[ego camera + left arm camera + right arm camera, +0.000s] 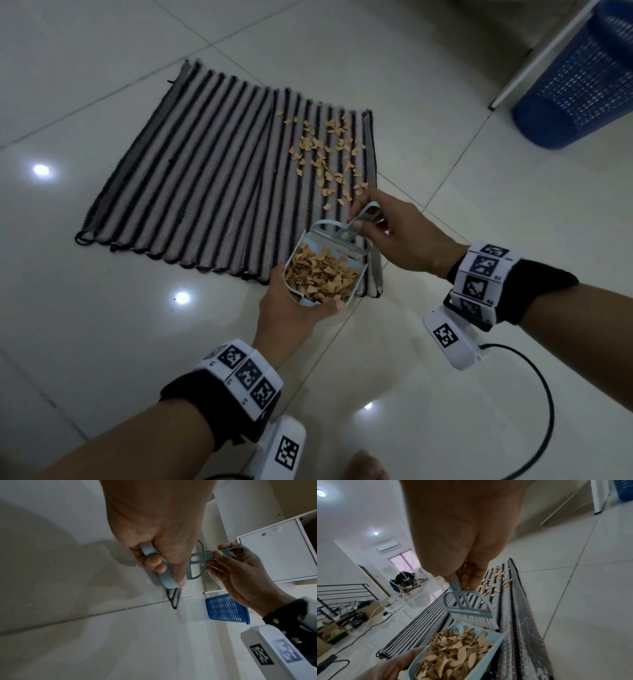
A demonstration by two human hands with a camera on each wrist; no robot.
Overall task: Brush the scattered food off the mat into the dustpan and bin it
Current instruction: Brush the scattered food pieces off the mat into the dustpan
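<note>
A striped mat lies on the tiled floor with tan food bits scattered over its right part. My left hand grips a light blue dustpan heaped with tan bits, held over the mat's near right corner. My right hand pinches the handle of a small light blue brush, whose bristles stand at the dustpan's far edge. From the left wrist view, my fingers curl round the dustpan's rim.
A blue mesh bin stands at the far right on the floor, beside white furniture. Cables trail near my right arm. Far off in the right wrist view, another person crouches among boxes and a railing.
</note>
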